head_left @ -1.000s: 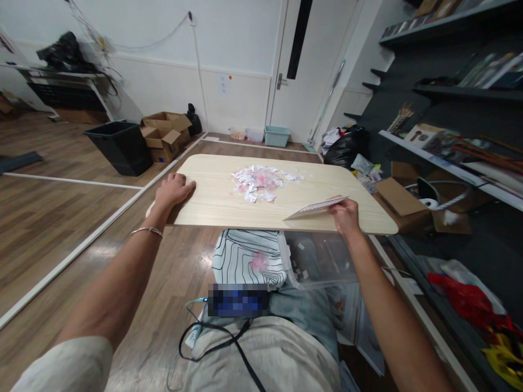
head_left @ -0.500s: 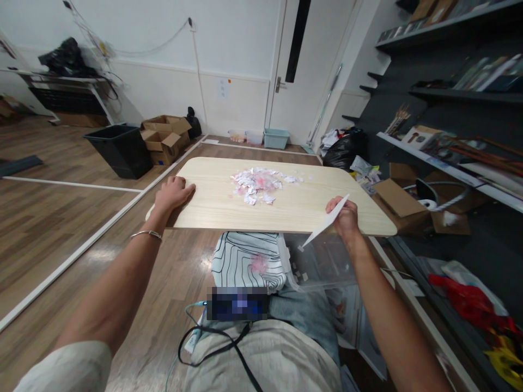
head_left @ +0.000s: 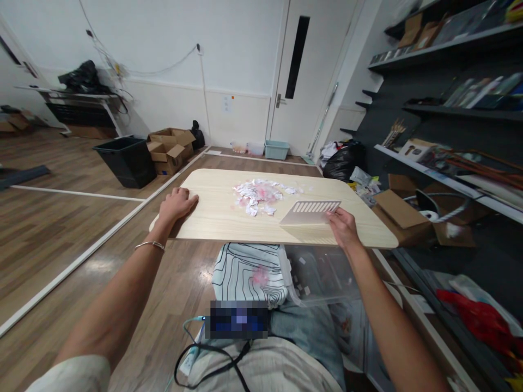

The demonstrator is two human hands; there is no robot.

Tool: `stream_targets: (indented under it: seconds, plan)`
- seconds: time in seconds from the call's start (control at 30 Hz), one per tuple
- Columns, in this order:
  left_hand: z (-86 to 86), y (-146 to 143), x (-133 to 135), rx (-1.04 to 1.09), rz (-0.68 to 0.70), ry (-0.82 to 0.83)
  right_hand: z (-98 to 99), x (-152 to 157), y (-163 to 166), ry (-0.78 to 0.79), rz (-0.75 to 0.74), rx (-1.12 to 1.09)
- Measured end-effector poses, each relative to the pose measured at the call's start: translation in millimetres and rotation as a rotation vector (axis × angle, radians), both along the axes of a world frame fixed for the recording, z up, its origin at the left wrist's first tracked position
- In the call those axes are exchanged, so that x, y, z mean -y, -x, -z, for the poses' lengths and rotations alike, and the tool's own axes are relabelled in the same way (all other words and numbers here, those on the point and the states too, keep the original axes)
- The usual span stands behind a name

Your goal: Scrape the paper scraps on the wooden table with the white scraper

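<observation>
A pale slotted plastic panel (head_left: 306, 215) is pinched in my right hand (head_left: 344, 227), by its right end. It stands tilted over the light wooden tabletop (head_left: 216, 224), its long edge low at the near right part; whether it touches the wood I cannot tell. Torn white and pinkish paper scraps (head_left: 257, 195) lie in a loose heap at the middle of the tabletop, left of the panel and apart from it. At the tabletop's left end rests my left hand (head_left: 176, 207), palm down, thumb spread to the right, holding nothing.
Below the tabletop's near edge are a clear plastic bin (head_left: 322, 277) with small bits in it and a patterned cloth (head_left: 241, 269) with a pink smear. A black bin (head_left: 126, 163) and cardboard boxes (head_left: 169, 149) stand at the far left. Shelves (head_left: 441, 103) line the right.
My right hand has brought the panel from the near edge, where it showed edge-on, forward over the tabletop, its slotted face now visible. My left hand stays at the left end.
</observation>
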State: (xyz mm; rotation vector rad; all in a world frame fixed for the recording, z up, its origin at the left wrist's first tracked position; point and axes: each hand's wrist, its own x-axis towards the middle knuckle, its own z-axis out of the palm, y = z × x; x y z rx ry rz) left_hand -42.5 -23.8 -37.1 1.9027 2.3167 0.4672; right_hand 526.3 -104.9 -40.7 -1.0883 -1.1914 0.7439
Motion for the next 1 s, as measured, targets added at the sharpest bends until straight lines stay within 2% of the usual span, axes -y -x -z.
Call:
stream_targets:
  seconds: [0.13, 0.5, 0.7, 1.0]
  plan:
    - [2.2, 0.7, -0.7, 0.000, -0.003, -0.011, 2.2, -3.7, 0.9, 0.036, 0.021, 0.006]
    - [0.8, -2.2, 2.0, 0.014, -0.008, -0.009, 6.6, -3.3, -3.7, 0.056, -0.065, 0.118]
    - [-0.4, -4.7, 3.9, -0.024, -0.007, 0.012, 12.9, -13.7, -3.8, 0.041, -0.104, 0.158]
    - [-1.4, -8.0, 8.2, -0.031, -0.018, 0.000, 19.6, -31.6, 35.3, -0.069, -0.186, 0.203]
